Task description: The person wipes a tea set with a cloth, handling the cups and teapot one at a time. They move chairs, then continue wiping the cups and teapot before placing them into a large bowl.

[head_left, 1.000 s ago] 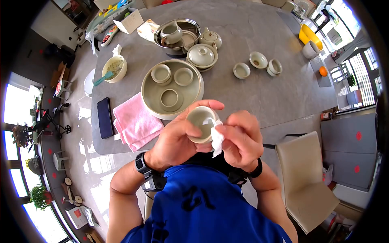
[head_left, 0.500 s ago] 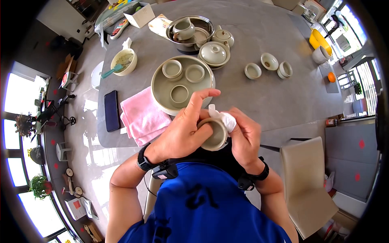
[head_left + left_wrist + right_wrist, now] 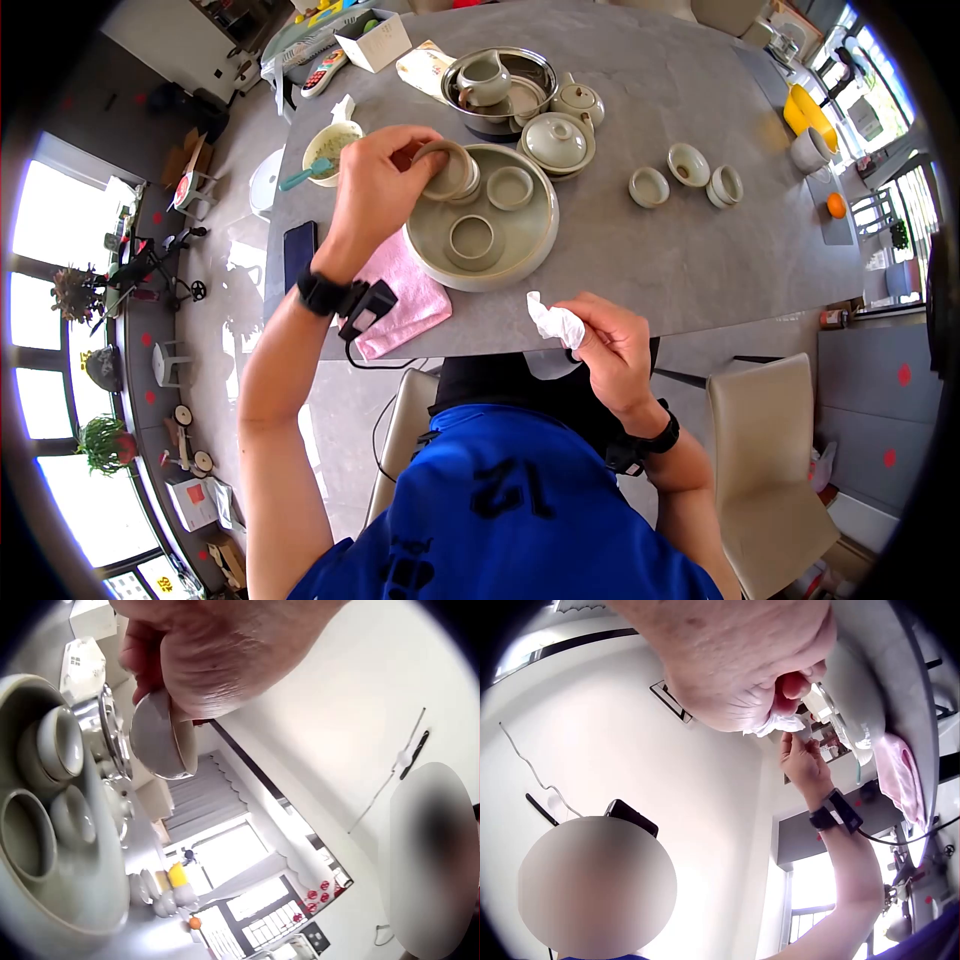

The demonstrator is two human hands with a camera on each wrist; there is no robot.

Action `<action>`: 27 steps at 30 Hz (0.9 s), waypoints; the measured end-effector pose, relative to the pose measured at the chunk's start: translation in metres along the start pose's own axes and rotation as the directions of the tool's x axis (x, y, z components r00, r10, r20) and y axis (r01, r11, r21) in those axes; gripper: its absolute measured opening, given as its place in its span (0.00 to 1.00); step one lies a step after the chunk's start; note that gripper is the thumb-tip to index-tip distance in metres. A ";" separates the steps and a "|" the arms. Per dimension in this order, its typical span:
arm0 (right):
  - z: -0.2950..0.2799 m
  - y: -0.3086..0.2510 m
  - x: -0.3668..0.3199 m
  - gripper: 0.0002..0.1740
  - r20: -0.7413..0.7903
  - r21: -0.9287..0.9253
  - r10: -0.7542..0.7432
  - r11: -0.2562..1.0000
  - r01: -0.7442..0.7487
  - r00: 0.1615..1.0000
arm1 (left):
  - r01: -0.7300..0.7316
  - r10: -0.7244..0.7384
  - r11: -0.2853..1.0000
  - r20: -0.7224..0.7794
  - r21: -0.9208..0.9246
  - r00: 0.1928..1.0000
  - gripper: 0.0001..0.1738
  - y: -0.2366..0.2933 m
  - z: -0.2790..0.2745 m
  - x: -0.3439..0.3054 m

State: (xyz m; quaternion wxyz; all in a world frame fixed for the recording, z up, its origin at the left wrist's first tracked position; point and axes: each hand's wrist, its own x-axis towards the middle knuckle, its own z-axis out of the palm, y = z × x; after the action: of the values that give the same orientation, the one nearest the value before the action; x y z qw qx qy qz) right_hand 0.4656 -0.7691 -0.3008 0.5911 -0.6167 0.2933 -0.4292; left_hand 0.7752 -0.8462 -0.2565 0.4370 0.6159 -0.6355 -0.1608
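Observation:
My left hand (image 3: 380, 185) pinches a small pale ceramic cup (image 3: 452, 176) by its rim, over the left side of a wide celadon basin (image 3: 540, 235). Tilted, the cup (image 3: 154, 739) hangs from the fingers in the left wrist view. Inside the basin stand a cup at the right (image 3: 510, 188) and another at the front (image 3: 474, 240); more cup rims show just beneath the held one. Near the table's front edge, my right hand (image 3: 615, 350) grips a crumpled white tissue (image 3: 555, 322), part of which is hidden inside the fingers.
Behind the basin are a lidded bowl (image 3: 555, 142), a teapot (image 3: 578, 100) and a steel pot (image 3: 548, 78) holding a pitcher (image 3: 484, 80). Several small cups (image 3: 649, 187) stand right. A pink towel (image 3: 410, 305), phone (image 3: 299, 250) and food bowl (image 3: 330, 150) lie left.
My left hand has carried the cup from in front of my chest, away from the tissue, forward and left over the basin. The right hand keeps the tissue near the same place.

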 end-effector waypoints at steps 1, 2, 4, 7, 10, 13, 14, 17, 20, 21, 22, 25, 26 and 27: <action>-0.001 0.000 0.000 0.09 0.007 0.001 0.013 1.000 -0.013 1.000 | 0.010 -0.010 1.000 0.000 -0.014 1.000 0.10 -0.009 0.001 0.007; -0.002 0.002 -0.001 0.09 0.017 -0.009 0.011 1.000 -0.010 1.000 | 0.001 -0.001 1.000 0.030 0.010 1.000 0.11 -0.017 0.002 0.011; -0.004 0.006 -0.003 0.10 0.034 -0.032 0.007 0.999 -0.006 0.999 | -0.038 0.032 0.994 0.060 0.105 0.998 0.11 -0.026 0.004 0.018; -0.007 0.011 -0.006 0.09 0.006 0.011 0.063 0.998 -0.063 0.998 | -0.068 0.051 0.982 0.102 0.174 0.994 0.12 -0.040 0.009 0.023; -0.009 0.010 -0.005 0.09 -0.020 0.024 0.073 0.997 -0.073 0.997 | -0.080 0.053 0.976 0.136 0.200 0.989 0.13 -0.046 0.011 0.027; -0.012 0.010 -0.004 0.09 -0.021 0.034 0.079 0.996 -0.078 0.997 | -0.046 0.008 0.974 0.170 0.220 0.985 0.15 -0.044 0.011 0.030; -0.012 0.011 -0.003 0.09 -0.024 0.041 0.081 0.996 -0.080 0.996 | -0.028 -0.014 0.974 0.181 0.226 0.983 0.15 -0.042 0.010 0.031; -0.012 0.013 0.000 0.09 -0.042 0.048 0.082 0.996 -0.080 0.996 | -0.015 -0.026 0.968 0.159 0.251 0.987 0.16 -0.038 0.012 0.032; -0.013 0.011 0.010 0.09 -0.095 -0.024 0.032 0.999 -0.034 0.995 | -0.003 -0.042 0.966 0.169 0.258 0.985 0.17 -0.035 0.013 0.035; -0.015 0.009 0.018 0.09 -0.115 -0.082 -0.016 0.997 0.007 0.993 | -0.010 -0.036 0.967 0.172 0.256 0.984 0.17 -0.037 0.013 0.035; -0.016 0.007 0.027 0.09 -0.131 -0.141 -0.065 0.989 0.047 0.989 | -0.017 -0.029 0.967 0.175 0.254 0.984 0.18 -0.041 0.014 0.035; -0.022 -0.002 0.063 0.10 -0.041 -0.454 -0.314 0.851 0.262 0.948 | -0.023 -0.023 0.971 0.189 0.238 0.982 0.18 -0.044 0.012 0.036; -0.021 0.000 0.077 0.10 -0.026 -0.481 -0.373 0.818 0.315 0.928 | -0.022 -0.024 0.973 0.194 0.230 0.981 0.18 -0.045 0.011 0.036; -0.018 0.003 0.091 0.10 -0.007 -0.506 -0.429 0.781 0.366 0.903 | -0.025 -0.017 0.974 0.186 0.224 0.982 0.19 -0.046 0.010 0.035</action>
State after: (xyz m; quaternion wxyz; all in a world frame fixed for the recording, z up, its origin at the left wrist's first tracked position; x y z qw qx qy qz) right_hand 0.4923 -0.8568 -0.2880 0.2907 -0.7673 0.2915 -0.4916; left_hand 0.8022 -0.8905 -0.2836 0.3031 0.6424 -0.6891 -0.1438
